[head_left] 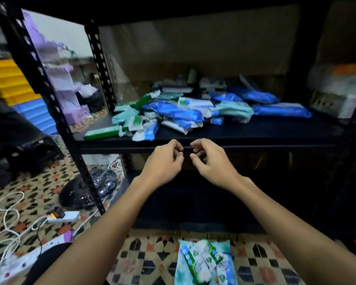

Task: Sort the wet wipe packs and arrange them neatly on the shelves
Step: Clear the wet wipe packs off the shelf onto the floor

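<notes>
Both arms are showing bare all the way up, no sleeves, no watch, no rings afaict. Left hand (164, 161) and right hand (211, 161) aren't wearing gloves either. Nails are looking short, tbh too blurry for more detail.

A black metal rack (49, 95) with perforated posts fills the dim middle of the room. Behind the rack runs a plain tan wall (193, 48). Under and in front of the rack lies a patterned tile floor (152, 262) in cream, black and orange. Left of the rack, white cables (8, 214) and a power strip (65, 216) lie on the tiles. Farther left stand stacked yellow bins (10, 83) over blue ones (37, 114), and a blurred purple unit (66, 79), perhaps a display stand. Light comes from that left side.
</notes>
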